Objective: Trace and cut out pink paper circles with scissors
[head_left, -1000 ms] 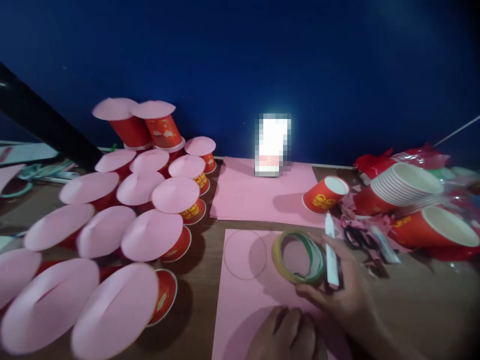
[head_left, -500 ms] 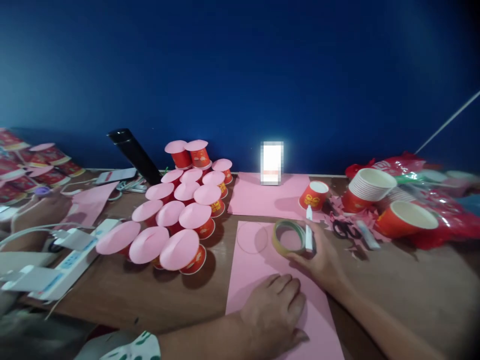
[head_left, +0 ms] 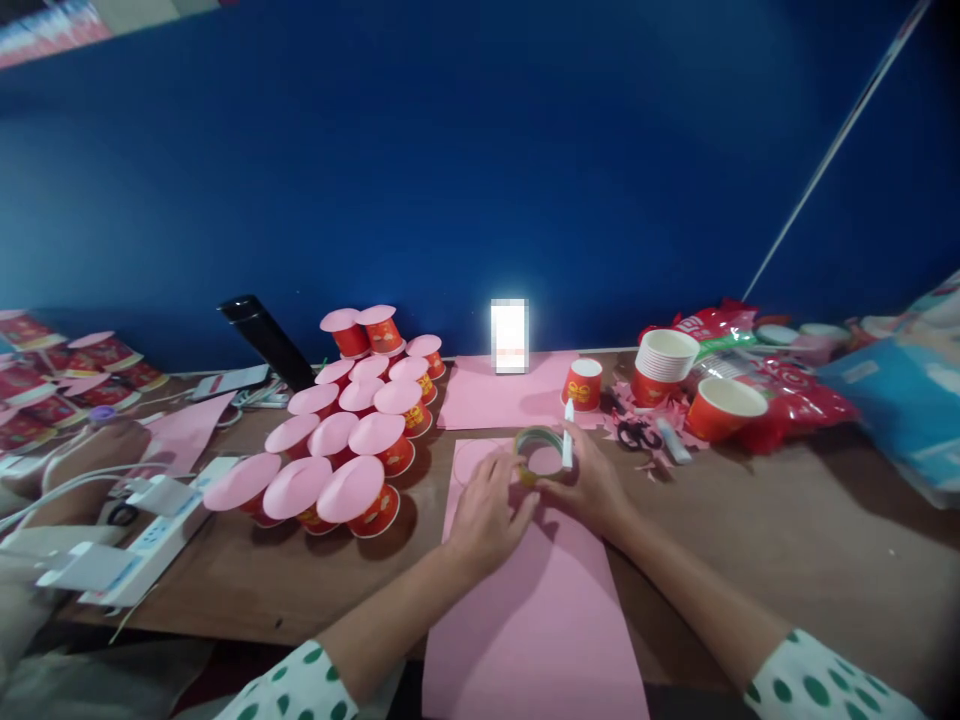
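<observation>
A pink paper sheet [head_left: 540, 610] lies on the brown table [head_left: 787, 530] in front of me. On its far end rests a yellow-green tape roll [head_left: 536, 446]. My left hand [head_left: 491, 510] lies on the sheet with its fingertips touching the roll's left side. My right hand [head_left: 592, 480] holds the roll's near right side and grips a white pen [head_left: 568, 447] that points away from me. A drawn circle [head_left: 471, 462] shows on the paper left of the roll.
Several red paper cups topped with pink paper discs [head_left: 352, 440] crowd the table's left. A lit phone [head_left: 509, 336] leans on the blue wall. Stacked cups [head_left: 661, 366], loose cups [head_left: 724, 408], scissors [head_left: 637, 434] and red bags sit right. Another person's hand [head_left: 105, 450] and a power strip [head_left: 142, 540] are far left.
The view has pulled back and up. My left hand slid forward from the sheet's near part to the tape roll. My right hand stays on the roll with the pen.
</observation>
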`<state>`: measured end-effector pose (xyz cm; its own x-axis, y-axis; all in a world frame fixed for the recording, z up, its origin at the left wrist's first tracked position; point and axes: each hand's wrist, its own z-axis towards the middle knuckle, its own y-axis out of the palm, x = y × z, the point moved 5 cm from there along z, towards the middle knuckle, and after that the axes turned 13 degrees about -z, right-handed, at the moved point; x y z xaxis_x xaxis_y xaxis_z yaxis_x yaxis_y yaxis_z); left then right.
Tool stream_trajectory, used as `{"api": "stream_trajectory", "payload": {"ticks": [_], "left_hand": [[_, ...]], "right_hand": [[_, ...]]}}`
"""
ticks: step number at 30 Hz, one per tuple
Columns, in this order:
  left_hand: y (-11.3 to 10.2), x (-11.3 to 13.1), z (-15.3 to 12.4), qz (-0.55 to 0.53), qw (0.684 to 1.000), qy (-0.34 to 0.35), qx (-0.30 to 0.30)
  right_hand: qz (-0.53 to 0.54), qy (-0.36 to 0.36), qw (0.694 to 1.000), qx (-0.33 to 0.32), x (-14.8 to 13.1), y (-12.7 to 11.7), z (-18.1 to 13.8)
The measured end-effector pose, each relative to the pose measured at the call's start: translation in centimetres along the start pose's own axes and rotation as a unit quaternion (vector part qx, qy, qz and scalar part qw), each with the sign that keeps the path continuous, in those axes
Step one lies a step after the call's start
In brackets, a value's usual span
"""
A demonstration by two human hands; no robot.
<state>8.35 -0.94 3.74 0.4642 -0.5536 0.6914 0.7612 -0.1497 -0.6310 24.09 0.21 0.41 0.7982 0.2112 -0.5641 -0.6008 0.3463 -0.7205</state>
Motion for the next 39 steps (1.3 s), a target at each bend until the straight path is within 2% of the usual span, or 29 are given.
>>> {"api": "stream_trajectory", "payload": {"ticks": [2,5,10,14,18,31,39], "left_hand": [[0.3,-0.2,1.0,-0.003,0.999,0.002,0.036],[1.1,0.0,1.7,-0.011,0.999,0.012,0.051],[1.4,0.2,-0.5,0.009,0.998,0.000,0.063],[1.7,-0.4,-3.1,0.054,0.998,0.000,-0.017],[1.7,-0.7,-3.9,0.085,0.995,0.006,-0.055],[1.9,-0.6,-3.8,0.116,0.991,0.025,-0.060],[2.1,-1.0,-3.9,0.106,0.992,0.025,-0.057]], "right_hand": [[0.009,-0.006,1.000,-0.001,-0.1,0.0,0.0],[0.016,-0.002,1.000,-0.004,0.0,-0.1,0.0],[0.021,0.001,1.000,-0.005,0.2,0.0,-0.1],[0.025,-0.008,1.000,0.006,0.1,-0.1,-0.1],[0.019,-0.017,1.000,0.009,-0.1,-0.2,-0.1],[0.006,-0.029,1.000,0.009,0.0,-0.2,0.2],[0.019,-0.025,0.999,-0.013,0.2,-0.5,0.3]]}}
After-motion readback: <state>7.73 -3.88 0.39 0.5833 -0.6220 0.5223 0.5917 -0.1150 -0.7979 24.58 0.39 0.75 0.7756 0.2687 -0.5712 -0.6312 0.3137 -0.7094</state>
